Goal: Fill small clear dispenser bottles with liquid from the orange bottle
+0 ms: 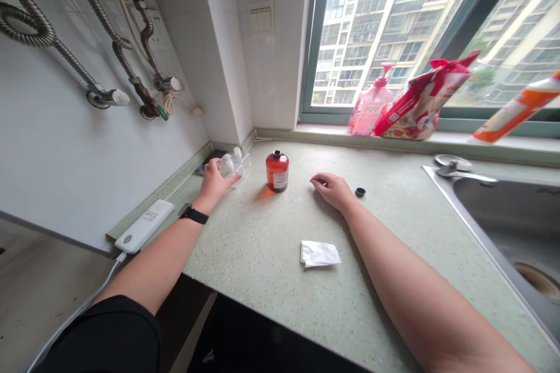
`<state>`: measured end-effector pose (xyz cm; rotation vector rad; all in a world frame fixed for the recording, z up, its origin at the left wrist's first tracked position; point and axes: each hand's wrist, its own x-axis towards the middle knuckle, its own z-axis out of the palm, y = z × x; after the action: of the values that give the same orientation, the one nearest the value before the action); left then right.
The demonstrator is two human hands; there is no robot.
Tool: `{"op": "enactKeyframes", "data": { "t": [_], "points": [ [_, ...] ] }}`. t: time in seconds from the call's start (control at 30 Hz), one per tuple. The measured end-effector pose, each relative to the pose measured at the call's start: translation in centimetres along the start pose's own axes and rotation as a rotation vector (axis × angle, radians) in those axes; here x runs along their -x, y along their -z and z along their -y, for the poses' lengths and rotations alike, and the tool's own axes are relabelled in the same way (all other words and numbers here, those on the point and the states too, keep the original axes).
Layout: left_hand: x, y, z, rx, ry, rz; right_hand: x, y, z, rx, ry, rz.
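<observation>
At the back left of the counter, my left hand [215, 182] has its thumb and fingers around a clear see-through container [228, 168]. Whitish tops show at its far side; their exact kind is unclear. An amber bottle [277, 172] with a pale label stands upright and uncapped between my hands. My right hand [331, 187] rests on the counter to the right of the bottle, its fingers curled with nothing seen in them. Close to its wrist lies a small black cap [360, 192]. A folded white tissue [319, 254] lies nearer to me.
A steel sink [494, 233] with a faucet [466, 172] is on the right. A pink pump bottle [371, 102], a red bag [426, 102] and an orange-white tube [516, 108] stand on the sill. A white power strip [144, 227] lies along the left edge; a dark flat object [210, 162] lies behind my left hand.
</observation>
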<state>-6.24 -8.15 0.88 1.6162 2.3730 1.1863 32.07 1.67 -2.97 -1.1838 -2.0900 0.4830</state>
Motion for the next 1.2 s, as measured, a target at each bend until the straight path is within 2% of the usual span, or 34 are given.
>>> {"op": "enactKeyframes", "data": {
  "t": [0.4,0.5,0.57,0.63,0.67,0.7,0.77,0.87,0.97,1.03,1.13,1.2],
  "points": [
    [-1.4,-1.3,-0.3,-0.004,-0.001,0.019,-0.1,-0.1,-0.1,-0.006,-0.004,-0.021],
    [-1.4,-0.3,-0.4,0.008,-0.053,-0.057,-0.1,-0.1,-0.1,-0.011,-0.001,-0.028],
    [-1.2,1.0,-0.8,0.075,-0.123,-0.179,-0.1,-0.1,-0.1,-0.015,0.001,-0.035],
    [-0.6,2.4,-1.7,0.197,-0.262,-0.314,-0.1,-0.2,-0.2,-0.019,0.004,-0.042],
    [-0.2,2.9,-2.5,0.265,-0.338,-0.343,-0.1,-0.2,-0.2,-0.022,0.005,-0.047],
    [0.4,3.3,-3.4,0.312,-0.406,-0.346,0.0,-0.3,-0.3,-0.025,0.006,-0.052],
    [1.7,3.3,-5.7,0.32,-0.544,-0.268,0.0,-0.3,-0.2,-0.032,0.006,-0.067],
    [3.7,1.7,-9.3,0.285,-0.699,-0.147,0.2,-0.1,0.0,-0.032,-0.003,-0.129],
    [4.7,-1.0,-11.7,0.286,-0.75,-0.19,0.8,0.9,0.2,0.002,-0.044,-0.262],
    [4.8,-2.9,-12.3,0.303,-0.752,-0.212,1.7,2.1,-0.2,0.047,-0.093,-0.371],
    [4.2,-5.7,-11.6,0.397,-0.641,-0.149,4.0,4.5,-1.4,0.139,-0.186,-0.502],
    [3.7,-7.5,-10.4,0.47,-0.52,-0.052,5.8,5.9,-2.4,0.231,-0.278,-0.509]
  ]
}}
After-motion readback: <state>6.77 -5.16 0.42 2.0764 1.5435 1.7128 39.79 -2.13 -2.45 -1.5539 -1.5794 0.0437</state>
